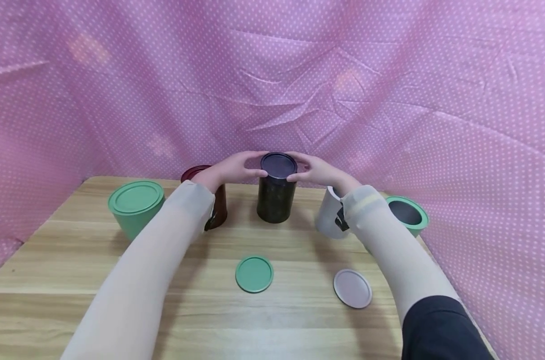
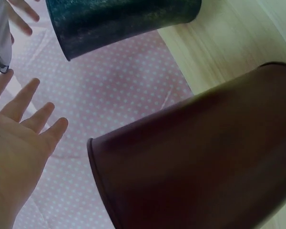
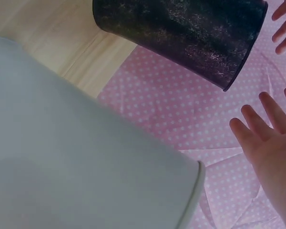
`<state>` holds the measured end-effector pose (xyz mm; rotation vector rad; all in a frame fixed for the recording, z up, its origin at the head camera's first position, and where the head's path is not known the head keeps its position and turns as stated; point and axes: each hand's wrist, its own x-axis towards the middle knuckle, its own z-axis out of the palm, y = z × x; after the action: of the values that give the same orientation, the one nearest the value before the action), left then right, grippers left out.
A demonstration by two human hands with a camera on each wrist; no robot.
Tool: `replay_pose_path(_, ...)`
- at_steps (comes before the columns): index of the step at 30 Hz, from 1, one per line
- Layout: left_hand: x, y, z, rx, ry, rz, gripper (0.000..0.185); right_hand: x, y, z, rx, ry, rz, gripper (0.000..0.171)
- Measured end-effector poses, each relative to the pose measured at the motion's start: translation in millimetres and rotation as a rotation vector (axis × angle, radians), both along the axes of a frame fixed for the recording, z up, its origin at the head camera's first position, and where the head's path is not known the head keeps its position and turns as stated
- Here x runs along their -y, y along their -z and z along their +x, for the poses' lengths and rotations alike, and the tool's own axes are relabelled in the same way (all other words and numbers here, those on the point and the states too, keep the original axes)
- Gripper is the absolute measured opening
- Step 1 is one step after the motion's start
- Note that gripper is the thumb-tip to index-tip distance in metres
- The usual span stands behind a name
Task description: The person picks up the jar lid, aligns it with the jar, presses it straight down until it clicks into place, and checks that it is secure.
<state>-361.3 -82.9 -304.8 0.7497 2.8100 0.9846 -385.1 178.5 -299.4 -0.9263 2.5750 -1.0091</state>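
Now you are seating the purple lid on the black can: left hand and right hand flank it, fingers spread; next, press evenly downward.

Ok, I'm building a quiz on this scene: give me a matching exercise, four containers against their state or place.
Things:
1. black can
2. green tub
3. white can
4. green cup

States:
a. open, at the far right edge
b. behind the right wrist, no lid on it
c. lid on, standing far left
d. in the middle, both hands at its lid

Pairs: 1-d, 2-c, 3-b, 4-a
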Motion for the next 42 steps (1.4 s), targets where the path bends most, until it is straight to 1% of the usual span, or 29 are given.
replay_pose_path(5,0,0.0,-3.5,0.023,-0.012,-0.028,0.069,1,-0.7,-5.1,0.033,0.016,0.033,0.074)
replay_pose_path(12,-2,0.2,-9.6,0.05,-0.02,-0.025,0.069,0,1.4,-15.7,0.054,0.029,0.077,0.074)
replay_pose_path(17,-3,6.2,-14.3,0.081,-0.016,-0.035,0.07,-1,6.2,-21.1,0.058,0.036,0.135,0.075)
replay_pose_path(26,-7,16.5,-23.2,0.12,-0.017,0.0,0.07,-2,10.4,-24.3,0.074,0.032,0.118,0.076)
replay_pose_path(31,-9,19.0,-23.6,0.107,-0.013,-0.033,0.071,-3,13.0,-24.0,0.084,0.029,0.124,0.077)
replay_pose_path(38,-12,19.5,-22.0,0.088,0.01,-0.035,0.07,-4,16.0,-25.0,0.103,0.014,0.109,0.075)
replay_pose_path(42,-14,19.9,-21.0,0.083,0.007,-0.068,0.07,-4,17.6,-25.2,0.127,0.017,0.108,0.077)
